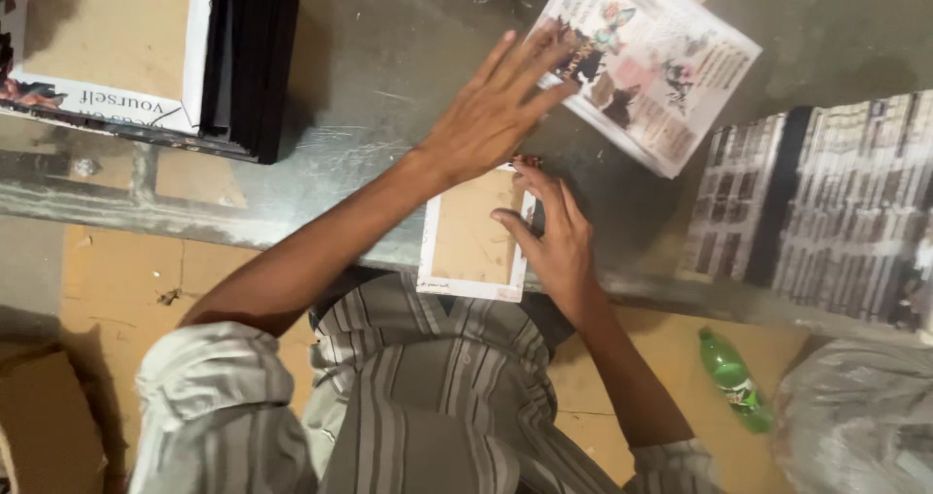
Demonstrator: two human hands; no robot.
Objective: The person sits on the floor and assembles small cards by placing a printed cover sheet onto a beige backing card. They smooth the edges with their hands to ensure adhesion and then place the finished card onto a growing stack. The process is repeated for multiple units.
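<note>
Grip: our right hand (556,251) pinches the right edge of the small card panel (473,234), thumb on its brown face, fingers curled round the white border. Our left hand (491,110) holds nothing: palm flat, fingers spread, heel pressing the panel's far end, fingertips just reaching the printed sheet (649,62).

The panel lies brown side up at the near edge of the bench (369,76), and its near end overhangs that edge above our lap.

Risks, as we judge them:
- The overhang is the main one. If the left palm lifts, only a thin pinch holds the panel, so it may tip off the bench to the floor.
- The spread left fingers can drag or crease the printed sheet beyond the panel.
- The bench face looks scuffed and streaked, so a panel slid across it could pick up dirt on its white border.

Around the panel:
- Far right of it: the printed sheet, white, with small coloured pictures and text blocks, lying skewed.
- Right of it: a stack of printed sheets (826,203), grey-white with dense dark columns, one dark band across it.
- Far left of it: a large open carton (107,47), brown inside, white printed rim, with a black stack (255,57) against its right side.
- Below and right of it, on the floor: a green plastic bottle (736,382) lying flat, and a clear plastic bag (860,421) just right of that.
</note>
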